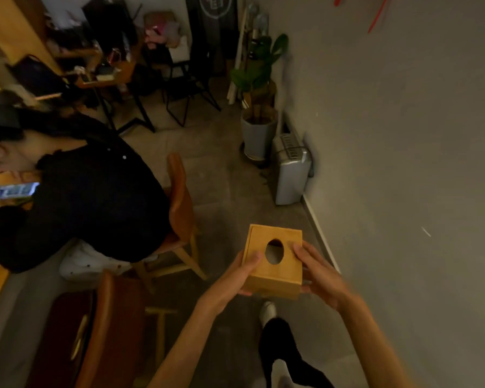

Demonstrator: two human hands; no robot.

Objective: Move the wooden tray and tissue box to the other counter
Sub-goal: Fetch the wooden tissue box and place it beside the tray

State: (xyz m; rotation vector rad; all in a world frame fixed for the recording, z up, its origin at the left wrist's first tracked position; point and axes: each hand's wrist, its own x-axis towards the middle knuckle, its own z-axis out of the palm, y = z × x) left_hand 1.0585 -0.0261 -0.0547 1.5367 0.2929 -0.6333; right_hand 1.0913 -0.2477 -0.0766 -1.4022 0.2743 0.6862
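A square wooden tissue box [273, 271] with an oval hole in its top is held in the air in front of me, above the floor. My left hand [240, 278] grips its left side, thumb on the top. My right hand [317, 278] grips its right side, fingers over the top edge. No wooden tray is in view, and no counter either.
A seated person in black [95, 197] leans over a table at left on an orange chair [179, 197]. Another chair [101, 331] stands at lower left. A potted plant [259, 130] and a grey appliance [290, 169] stand along the right wall. Floor runs between them.
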